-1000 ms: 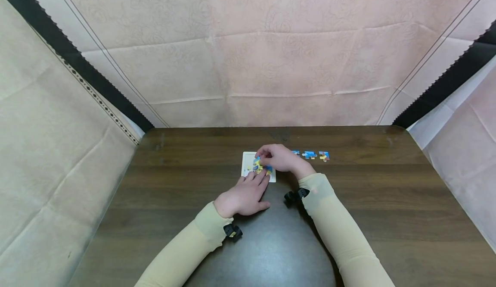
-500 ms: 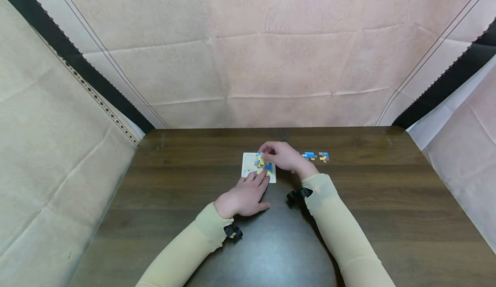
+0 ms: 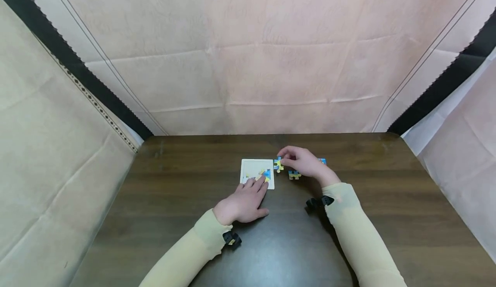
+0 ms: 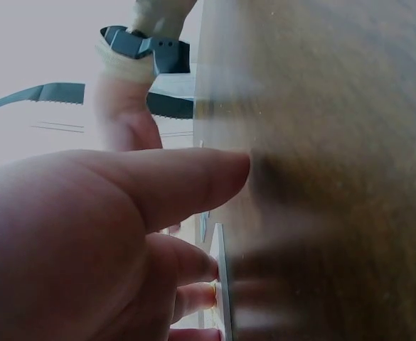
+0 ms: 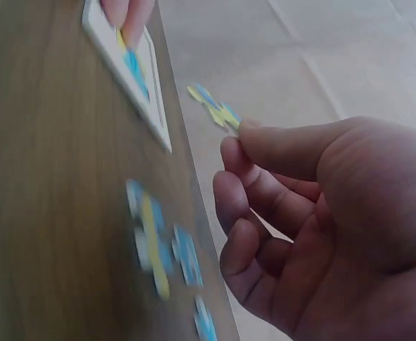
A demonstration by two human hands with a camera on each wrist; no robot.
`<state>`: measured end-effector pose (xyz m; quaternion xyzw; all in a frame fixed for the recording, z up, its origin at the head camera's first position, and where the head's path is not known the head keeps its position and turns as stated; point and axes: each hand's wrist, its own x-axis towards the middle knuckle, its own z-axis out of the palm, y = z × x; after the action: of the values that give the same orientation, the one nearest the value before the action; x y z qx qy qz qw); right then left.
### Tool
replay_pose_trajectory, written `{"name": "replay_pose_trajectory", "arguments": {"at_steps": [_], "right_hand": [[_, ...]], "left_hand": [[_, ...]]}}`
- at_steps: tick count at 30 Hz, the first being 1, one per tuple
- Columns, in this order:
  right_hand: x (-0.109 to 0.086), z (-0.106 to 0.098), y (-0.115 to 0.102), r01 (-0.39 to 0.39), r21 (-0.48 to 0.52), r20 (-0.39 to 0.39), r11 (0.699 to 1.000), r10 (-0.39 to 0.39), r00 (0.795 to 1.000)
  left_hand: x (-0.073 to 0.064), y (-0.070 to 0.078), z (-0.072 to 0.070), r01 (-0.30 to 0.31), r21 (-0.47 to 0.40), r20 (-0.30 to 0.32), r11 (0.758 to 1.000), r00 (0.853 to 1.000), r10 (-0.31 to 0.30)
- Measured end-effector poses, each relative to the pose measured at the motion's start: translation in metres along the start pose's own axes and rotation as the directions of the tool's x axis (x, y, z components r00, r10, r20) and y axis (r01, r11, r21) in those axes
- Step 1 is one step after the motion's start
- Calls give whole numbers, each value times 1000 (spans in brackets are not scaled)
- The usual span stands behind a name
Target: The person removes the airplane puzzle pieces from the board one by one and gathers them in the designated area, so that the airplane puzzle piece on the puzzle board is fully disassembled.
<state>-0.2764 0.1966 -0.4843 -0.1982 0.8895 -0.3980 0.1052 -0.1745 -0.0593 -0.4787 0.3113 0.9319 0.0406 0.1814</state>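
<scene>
piece, yellow and blue: pinched by thumb and fingertip of the right hand, raised above the table, just right of the board. board: white, on the table; left hand rests extended fingertips on its near part. second piece, blue and yellow, shows on the board by these fingertips. three loose pieces lie right of the board. pale cloth hangs behind.

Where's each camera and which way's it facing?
On head: faces forward-down at the brown wooden table; bare left hand, right hand show.
On left wrist: faces the flat white tray; both hands show.
On right wrist: faces the pinched blue-and-yellow jigsaw piece; both hands show.
Head, right wrist share that piece.
</scene>
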Motion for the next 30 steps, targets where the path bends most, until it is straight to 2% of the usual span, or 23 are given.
{"name": "replay_pose_trajectory", "arguments": {"at_steps": [4, 8, 15, 20, 26, 30], "right_hand": [[-17, -12, 11, -40, 15, -16, 999, 41, 999], [-34, -23, 24, -43, 8, -26, 999, 43, 999], [-58, -41, 45, -76, -8, -7, 997, 76, 997], [-63, -44, 51, -97, -13, -3, 995, 97, 995], [-64, -42, 52, -120, -35, -15, 992, 120, 993], [-64, -40, 53, -126, -63, -29, 990, 125, 992]], "left_hand": [[-3, 2, 1, 0, 7, -10, 1000, 1000, 0], [-5, 4, 1, -4, 2, -13, 1000, 1000, 4], [-4, 1, 0, -13, -2, -23, 1000, 1000, 13], [0, -4, 5, -17, -3, -28, 1000, 999, 17], [-2, -3, 2, -23, -9, -32, 1000, 999, 23], [2, -3, 7, -23, 0, -29, 1000, 999, 23]]}}
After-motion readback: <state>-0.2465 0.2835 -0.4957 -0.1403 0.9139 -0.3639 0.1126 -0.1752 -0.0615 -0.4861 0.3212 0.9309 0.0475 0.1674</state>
